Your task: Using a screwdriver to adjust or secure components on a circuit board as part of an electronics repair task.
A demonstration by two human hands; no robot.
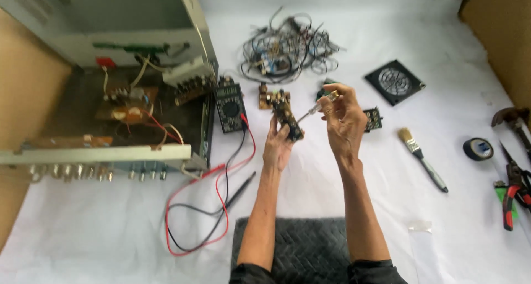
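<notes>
Both hands (276,145) (343,120) raised; fingers curled, gripping.

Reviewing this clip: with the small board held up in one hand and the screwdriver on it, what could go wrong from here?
1. The left hand pinches the small circuit board in mid-air by its lower end only; pressure from the screwdriver in the right hand might twist it loose or slip toward the fingers.
2. Anything dropped could land among the multimeter leads looped just left of the arms.
</notes>
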